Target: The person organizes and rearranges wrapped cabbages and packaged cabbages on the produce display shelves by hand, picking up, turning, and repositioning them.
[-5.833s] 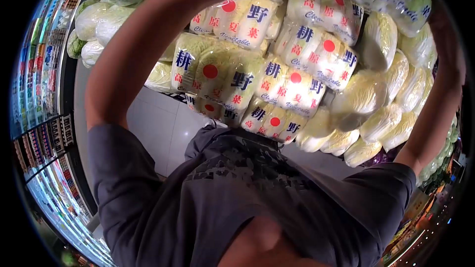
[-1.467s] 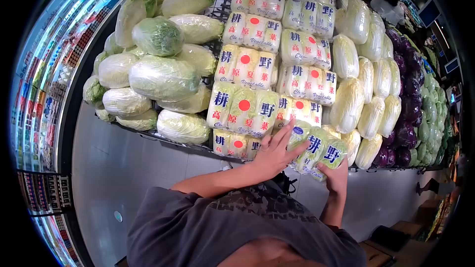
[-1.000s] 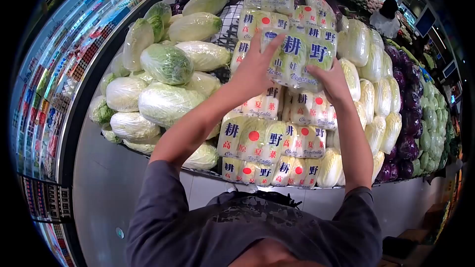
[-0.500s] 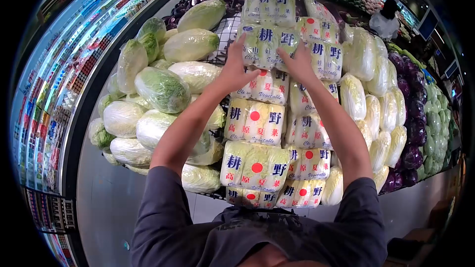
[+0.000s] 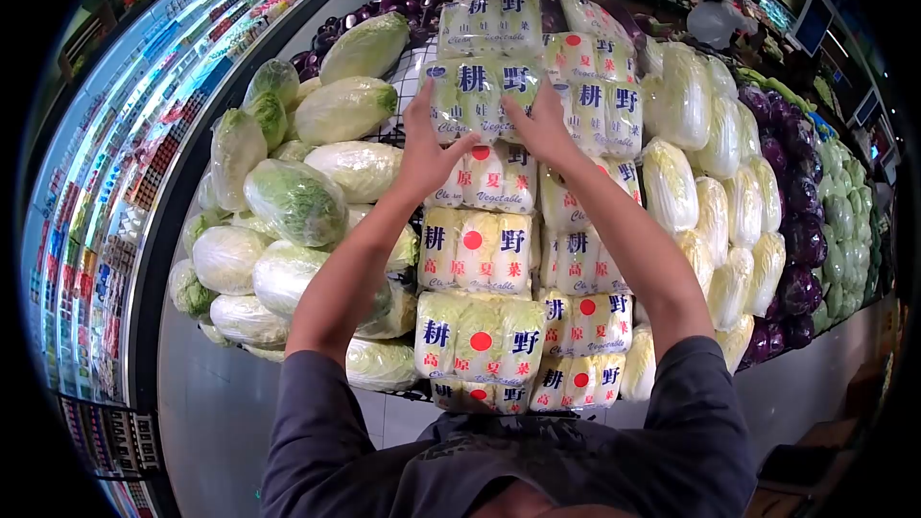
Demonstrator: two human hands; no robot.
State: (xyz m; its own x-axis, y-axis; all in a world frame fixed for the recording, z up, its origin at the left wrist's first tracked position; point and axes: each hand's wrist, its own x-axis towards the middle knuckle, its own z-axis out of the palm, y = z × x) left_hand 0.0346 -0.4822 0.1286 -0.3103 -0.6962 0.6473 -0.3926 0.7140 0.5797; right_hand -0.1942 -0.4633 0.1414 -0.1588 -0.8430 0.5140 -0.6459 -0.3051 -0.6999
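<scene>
Both my hands are on a clear printed bag of baby napa cabbages (image 5: 472,86) at the upper middle of the stacked bags. My left hand (image 5: 427,146) grips its left edge, fingers along the side and thumb stretched under the lower edge. My right hand (image 5: 545,125) closes on its right edge, with the thumb pressed on the front. Just below lies a bag with a red dot (image 5: 499,182), partly behind my left thumb. Another bag of the same print (image 5: 489,27) lies above. To the right, a similar bag (image 5: 604,120) sits close to my right hand.
Large wrapped napa cabbages (image 5: 295,201) are piled on the left, beside a bare wire rack patch (image 5: 411,72). Wrapped cabbages (image 5: 672,187) and purple vegetables (image 5: 804,240) fill the right. A refrigerated shelf (image 5: 115,211) runs along the left; another person (image 5: 715,19) stands far right.
The whole view has shifted, so the display appears further left and slightly lower. My hands stay on the same bag, which shows little movement relative to its neighbours.
</scene>
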